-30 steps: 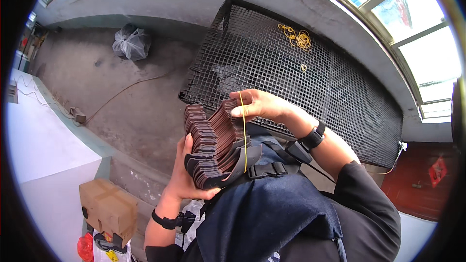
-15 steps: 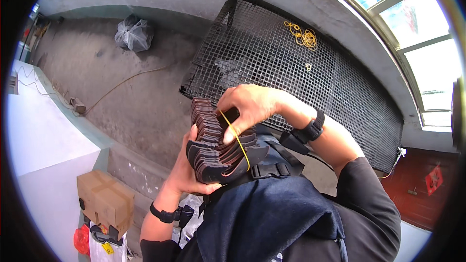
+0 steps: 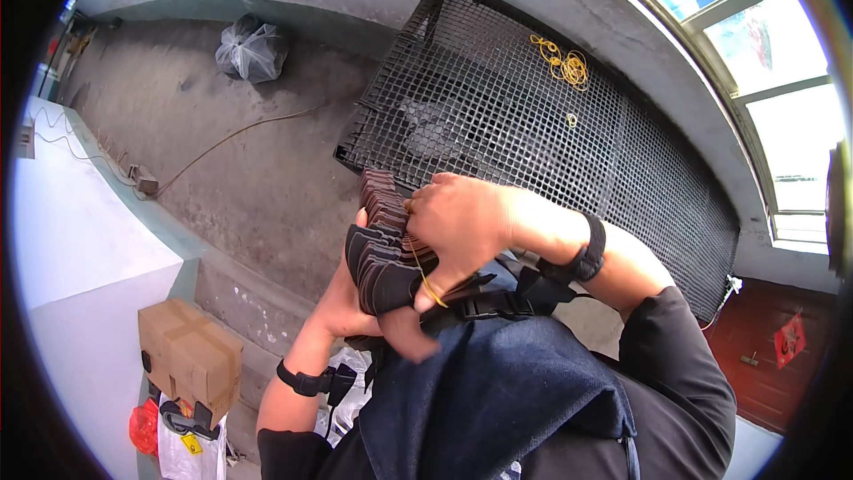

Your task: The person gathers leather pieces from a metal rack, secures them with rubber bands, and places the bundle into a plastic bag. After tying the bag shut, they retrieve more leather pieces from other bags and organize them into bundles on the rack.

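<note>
A stack of thin, dark brown curved pieces (image 3: 384,204) is held in front of my body. What they are made of I cannot tell. My left hand (image 3: 342,298) is closed around the stack's left side and underside. My right hand (image 3: 462,222) reaches over the right side, fingers bent, with a yellow rubber band (image 3: 426,280) stretched at its thumb and running up over the pieces. At the near end a loose brown curved piece (image 3: 410,333) sticks out below the others, smeared by motion. Part of the stack is hidden behind my right hand.
A black mesh-topped table (image 3: 498,98) stands ahead, with a heap of yellow rubber bands (image 3: 569,69) on it. On the floor, a tied plastic bag (image 3: 251,52) lies near the far wall. A cardboard box (image 3: 189,351) is at lower left, by a white ledge (image 3: 98,249).
My right hand has turned and moved nearer, its thumb drawing the rubber band down toward the stack's near end. One piece now sticks out there. The left hand keeps its hold.
</note>
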`<state>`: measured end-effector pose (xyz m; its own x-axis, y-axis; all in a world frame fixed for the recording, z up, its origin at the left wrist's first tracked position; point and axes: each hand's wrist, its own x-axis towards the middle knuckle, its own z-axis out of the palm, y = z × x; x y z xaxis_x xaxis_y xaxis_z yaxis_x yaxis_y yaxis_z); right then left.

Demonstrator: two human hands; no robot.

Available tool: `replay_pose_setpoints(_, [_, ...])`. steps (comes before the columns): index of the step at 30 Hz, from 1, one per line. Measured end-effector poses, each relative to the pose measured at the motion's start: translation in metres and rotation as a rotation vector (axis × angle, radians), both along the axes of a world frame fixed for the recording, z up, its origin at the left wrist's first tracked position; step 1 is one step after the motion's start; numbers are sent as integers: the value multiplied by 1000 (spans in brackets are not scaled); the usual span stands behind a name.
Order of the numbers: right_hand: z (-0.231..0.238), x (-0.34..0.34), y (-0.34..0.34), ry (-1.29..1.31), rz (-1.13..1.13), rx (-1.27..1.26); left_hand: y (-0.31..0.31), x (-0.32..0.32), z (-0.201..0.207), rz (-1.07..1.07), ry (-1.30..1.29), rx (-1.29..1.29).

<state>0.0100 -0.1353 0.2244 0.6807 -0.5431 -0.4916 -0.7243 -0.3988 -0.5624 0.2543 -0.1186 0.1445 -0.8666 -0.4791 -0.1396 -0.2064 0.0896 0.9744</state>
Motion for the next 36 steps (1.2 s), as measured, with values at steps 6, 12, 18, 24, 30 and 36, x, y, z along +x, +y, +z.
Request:
replay_pose_setpoints(6, [0, 10, 2, 41, -181, 7, 5, 0, -1, 131, 213, 554])
replay_pose_setpoints(12, [20, 28, 9, 229, -41, -74, 1, 10, -11, 42, 155, 549])
replay_pose_setpoints(18, [10, 33, 6, 79, -62, -184, 9, 12, -17, 120, 137, 750])
replay_pose_setpoints(24, [-5, -12, -9, -572, -764, 4, 10, 21, -26, 270, 340, 964])
replay_pose_setpoints(30, [-57, -46, -1, -810, -1153, 378, -1, 27, -3, 761, 744, 987])
replay_pose_setpoints(36, [-59, 8, -9, -965, -759, 521, -23, 31, 6, 857, 838, 801])
